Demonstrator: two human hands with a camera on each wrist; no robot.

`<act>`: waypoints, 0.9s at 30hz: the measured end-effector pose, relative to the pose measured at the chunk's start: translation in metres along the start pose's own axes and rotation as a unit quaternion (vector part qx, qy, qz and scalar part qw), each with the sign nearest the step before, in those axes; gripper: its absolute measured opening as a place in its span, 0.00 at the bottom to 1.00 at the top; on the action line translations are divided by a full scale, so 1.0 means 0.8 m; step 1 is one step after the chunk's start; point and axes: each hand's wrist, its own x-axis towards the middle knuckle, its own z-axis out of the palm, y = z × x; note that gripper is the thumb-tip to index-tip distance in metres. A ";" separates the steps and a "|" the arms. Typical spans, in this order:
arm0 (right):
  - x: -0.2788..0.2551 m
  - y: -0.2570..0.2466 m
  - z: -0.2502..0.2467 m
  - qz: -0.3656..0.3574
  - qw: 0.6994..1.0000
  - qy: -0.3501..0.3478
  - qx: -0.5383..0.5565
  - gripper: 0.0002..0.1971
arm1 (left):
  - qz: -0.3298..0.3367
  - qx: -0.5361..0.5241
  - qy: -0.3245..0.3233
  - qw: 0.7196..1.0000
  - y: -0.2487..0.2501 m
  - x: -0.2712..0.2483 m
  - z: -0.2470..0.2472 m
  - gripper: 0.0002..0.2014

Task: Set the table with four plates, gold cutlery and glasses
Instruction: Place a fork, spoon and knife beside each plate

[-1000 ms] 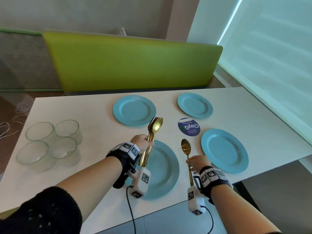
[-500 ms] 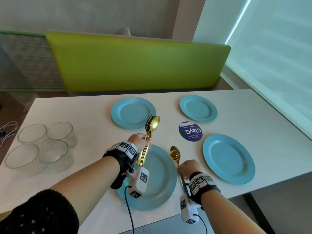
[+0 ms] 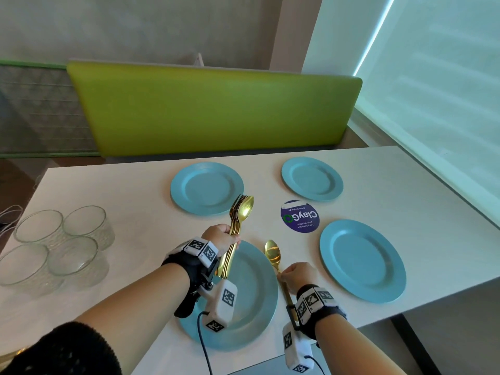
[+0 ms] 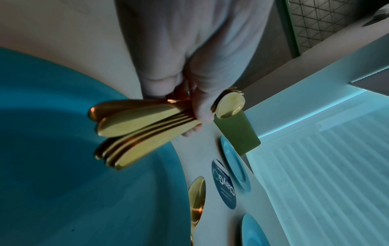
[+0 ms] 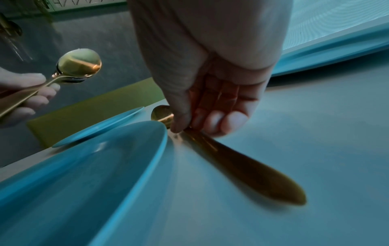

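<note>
Four blue plates lie on the white table [image 3: 135,190]: a near plate [image 3: 251,307], one at the right [image 3: 362,259], two farther back [image 3: 207,188] [image 3: 312,178]. My left hand [image 3: 220,236] grips a bundle of gold cutlery [image 3: 238,226] [image 4: 143,126] above the near plate's far rim. My right hand [image 3: 296,274] [image 5: 202,119] pinches the handle of a single gold spoon [image 3: 273,254] [image 5: 242,168], which lies low along the table just right of the near plate [image 5: 94,163], bowl pointing away.
Several clear glasses [image 3: 59,247] stand grouped at the table's left end. A round dark blue sticker [image 3: 300,216] lies between the plates. A green bench back [image 3: 211,109] runs behind the table; a window blind [image 3: 438,77] is at the right.
My right hand has carried the single spoon leftward and down beside the near plate's right rim. My left hand keeps the cutlery bundle in about the same place.
</note>
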 end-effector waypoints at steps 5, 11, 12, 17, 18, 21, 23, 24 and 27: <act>0.000 0.001 0.000 0.000 0.999 -0.002 0.038 0.15 | 0.002 0.000 -0.003 1.000 -0.001 0.002 0.003 0.10; 0.002 0.003 0.001 -0.002 0.998 0.002 0.057 0.16 | 0.002 -0.009 -0.003 1.000 0.003 0.003 0.005 0.10; 0.002 0.003 0.001 -0.001 0.998 0.002 0.058 0.16 | 0.002 -0.011 -0.003 1.000 0.003 0.003 0.005 0.09; 0.001 0.005 0.001 0.006 0.997 0.002 0.083 0.16 | 0.001 -0.006 -0.006 1.000 0.000 0.005 0.005 0.10; 0.000 0.005 0.001 0.006 0.996 0.002 0.086 0.16 | 0.000 -0.007 -0.007 1.000 0.000 0.005 0.005 0.10; -0.002 0.004 -0.001 0.011 0.995 0.000 0.099 0.14 | -0.002 -0.008 -0.010 1.000 -0.002 0.005 0.005 0.10; -0.003 0.003 -0.006 0.016 0.994 0.000 0.110 0.13 | -0.001 -0.004 -0.011 1.000 -0.004 0.006 0.005 0.10; -0.003 0.001 -0.010 0.015 0.993 0.001 0.117 0.13 | -0.001 -0.003 -0.011 1.000 -0.003 0.006 0.005 0.10; 0.000 -0.010 -0.027 0.005 0.992 0.009 0.128 0.13 | -0.002 -0.002 -0.023 1.000 -0.002 0.007 0.006 0.11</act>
